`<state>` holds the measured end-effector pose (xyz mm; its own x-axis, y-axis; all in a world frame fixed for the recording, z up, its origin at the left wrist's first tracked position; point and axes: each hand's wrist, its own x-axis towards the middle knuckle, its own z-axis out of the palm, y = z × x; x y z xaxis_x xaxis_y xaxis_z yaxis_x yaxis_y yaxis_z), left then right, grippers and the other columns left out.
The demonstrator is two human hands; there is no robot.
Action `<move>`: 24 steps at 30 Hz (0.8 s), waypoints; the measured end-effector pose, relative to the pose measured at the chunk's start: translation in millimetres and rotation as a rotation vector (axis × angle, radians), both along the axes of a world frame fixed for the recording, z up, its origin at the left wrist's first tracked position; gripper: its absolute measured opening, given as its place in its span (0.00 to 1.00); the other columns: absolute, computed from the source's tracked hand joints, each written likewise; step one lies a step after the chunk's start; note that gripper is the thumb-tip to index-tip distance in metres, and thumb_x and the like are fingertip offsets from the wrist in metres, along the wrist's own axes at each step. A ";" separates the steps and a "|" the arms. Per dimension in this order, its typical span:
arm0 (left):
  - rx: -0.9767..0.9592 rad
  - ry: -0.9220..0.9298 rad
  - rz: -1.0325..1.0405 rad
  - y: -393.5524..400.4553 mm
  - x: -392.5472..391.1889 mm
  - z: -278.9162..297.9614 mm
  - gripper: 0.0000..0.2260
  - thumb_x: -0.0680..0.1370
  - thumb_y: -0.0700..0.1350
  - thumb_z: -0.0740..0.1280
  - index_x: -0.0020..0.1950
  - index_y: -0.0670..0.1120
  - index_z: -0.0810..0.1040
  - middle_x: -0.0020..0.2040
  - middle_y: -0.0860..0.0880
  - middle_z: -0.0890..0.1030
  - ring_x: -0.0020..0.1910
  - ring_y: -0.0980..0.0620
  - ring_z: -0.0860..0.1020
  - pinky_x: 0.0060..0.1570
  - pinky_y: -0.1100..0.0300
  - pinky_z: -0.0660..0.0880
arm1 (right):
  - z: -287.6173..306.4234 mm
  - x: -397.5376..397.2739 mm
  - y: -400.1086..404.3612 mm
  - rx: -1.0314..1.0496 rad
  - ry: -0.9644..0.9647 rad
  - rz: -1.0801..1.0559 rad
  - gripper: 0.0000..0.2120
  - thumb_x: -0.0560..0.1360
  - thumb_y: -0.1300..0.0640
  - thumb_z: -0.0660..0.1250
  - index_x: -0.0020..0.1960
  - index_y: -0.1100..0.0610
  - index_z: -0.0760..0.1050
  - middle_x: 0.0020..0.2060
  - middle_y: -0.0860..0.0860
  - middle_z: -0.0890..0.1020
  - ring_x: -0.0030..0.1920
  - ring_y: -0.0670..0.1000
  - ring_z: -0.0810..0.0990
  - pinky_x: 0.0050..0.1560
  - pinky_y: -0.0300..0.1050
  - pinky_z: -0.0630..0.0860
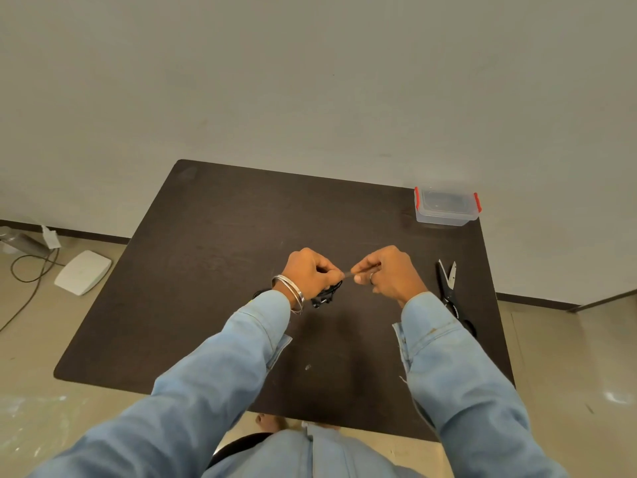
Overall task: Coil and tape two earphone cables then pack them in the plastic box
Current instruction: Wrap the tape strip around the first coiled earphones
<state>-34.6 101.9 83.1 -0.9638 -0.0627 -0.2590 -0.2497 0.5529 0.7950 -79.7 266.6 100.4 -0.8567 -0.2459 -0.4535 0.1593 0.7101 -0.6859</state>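
My left hand (312,272) is closed around a bundle of black earphone cable (325,295), part of which hangs below the fist just above the table. My right hand (387,272) pinches a short clear strip of tape (358,270) stretched between the two hands. A second bit of black cable (259,292) peeks out behind my left wrist. The clear plastic box (446,205) with red clips stands shut at the table's far right corner, well away from both hands.
Black-handled scissors (450,282) lie on the dark table (206,270) right of my right hand, partly under that sleeve. On the floor to the left lie a white flat device (83,271) and a cable (31,267). A wall stands behind the table.
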 end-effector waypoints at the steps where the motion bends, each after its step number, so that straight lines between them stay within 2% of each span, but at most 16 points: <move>1: -0.007 -0.002 -0.001 0.3 -0.5 -0.4 0.07 0.72 0.44 0.72 0.47 0.44 0.85 0.42 0.48 0.85 0.39 0.54 0.81 0.40 0.63 0.78 | -0.8 -1.2 -0.3 -0.006 -0.007 -0.019 0.06 0.71 0.63 0.73 0.47 0.58 0.83 0.41 0.55 0.84 0.46 0.54 0.82 0.50 0.51 0.81; 4: -0.008 -0.005 0.014 0.5 -1.5 -1.0 0.06 0.72 0.45 0.72 0.47 0.44 0.85 0.40 0.49 0.84 0.35 0.59 0.78 0.37 0.68 0.75 | -4.3 1.4 -3.0 -0.179 -0.041 -0.169 0.06 0.71 0.67 0.72 0.47 0.61 0.83 0.44 0.57 0.84 0.46 0.52 0.83 0.43 0.44 0.82; 7: 0.019 -0.020 0.037 -2.5 -2.5 -1.4 0.06 0.73 0.44 0.72 0.46 0.44 0.85 0.38 0.50 0.83 0.34 0.59 0.77 0.33 0.70 0.75 | -8.4 6.9 -2.8 -0.442 -0.116 -0.283 0.06 0.69 0.70 0.72 0.45 0.63 0.82 0.48 0.59 0.84 0.47 0.56 0.84 0.43 0.47 0.83; 9: 0.027 -0.043 0.039 -4.8 -3.1 -2.2 0.06 0.73 0.44 0.71 0.46 0.44 0.85 0.37 0.50 0.83 0.32 0.59 0.77 0.25 0.74 0.70 | -10.5 8.9 -1.6 -0.503 -0.125 -0.289 0.07 0.69 0.70 0.73 0.45 0.62 0.82 0.46 0.60 0.84 0.46 0.56 0.84 0.44 0.50 0.83; 10: 0.024 -0.049 0.038 -5.6 -4.0 -2.9 0.06 0.73 0.44 0.71 0.46 0.44 0.85 0.37 0.50 0.83 0.33 0.58 0.77 0.25 0.74 0.69 | -11.4 9.7 -1.7 -0.501 -0.116 -0.281 0.08 0.69 0.70 0.73 0.46 0.62 0.82 0.45 0.59 0.84 0.46 0.56 0.85 0.43 0.51 0.83; 14: 0.000 -0.023 0.042 -8.1 -8.7 -5.9 0.06 0.72 0.44 0.72 0.45 0.44 0.86 0.39 0.48 0.85 0.39 0.54 0.81 0.43 0.63 0.77 | -17.4 11.5 -7.1 -0.566 -0.111 -0.358 0.10 0.70 0.72 0.71 0.49 0.63 0.81 0.48 0.62 0.83 0.48 0.59 0.84 0.43 0.53 0.83; 17: -0.048 0.035 0.010 -9.2 -11.4 -2.9 0.05 0.73 0.44 0.71 0.44 0.44 0.85 0.40 0.48 0.85 0.37 0.56 0.79 0.43 0.66 0.76 | -22.3 11.7 -12.6 -0.888 -0.386 -0.622 0.09 0.73 0.73 0.65 0.52 0.67 0.78 0.51 0.67 0.81 0.53 0.64 0.82 0.48 0.56 0.82; 19: -0.078 0.065 -0.011 -11.2 -12.9 -0.5 0.06 0.73 0.44 0.71 0.45 0.44 0.85 0.40 0.48 0.85 0.38 0.56 0.80 0.45 0.65 0.76 | -25.6 10.3 -13.8 -1.048 -0.563 -0.765 0.11 0.75 0.72 0.61 0.55 0.64 0.77 0.54 0.65 0.80 0.56 0.62 0.80 0.53 0.57 0.79; 22: -0.036 0.065 0.037 -18.2 -15.1 -1.5 0.05 0.73 0.44 0.71 0.44 0.45 0.86 0.41 0.48 0.85 0.42 0.53 0.82 0.48 0.61 0.78 | -28.6 9.4 -14.1 -1.082 -0.591 -0.776 0.13 0.78 0.70 0.58 0.59 0.64 0.75 0.58 0.62 0.79 0.59 0.61 0.78 0.58 0.59 0.75; 24: 0.058 0.038 0.083 -23.9 -15.6 -3.7 0.04 0.72 0.44 0.71 0.42 0.46 0.86 0.38 0.49 0.85 0.40 0.53 0.82 0.47 0.59 0.79 | -28.6 10.6 -15.4 -1.103 -0.590 -0.753 0.14 0.78 0.69 0.58 0.62 0.65 0.73 0.59 0.62 0.79 0.60 0.61 0.78 0.58 0.58 0.75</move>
<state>-50.2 78.0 79.4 -0.9651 -0.1289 -0.2281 -0.2620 0.4846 0.8346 -69.0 251.3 71.8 -0.6974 -0.2807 -0.6594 0.6930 -0.4987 -0.5206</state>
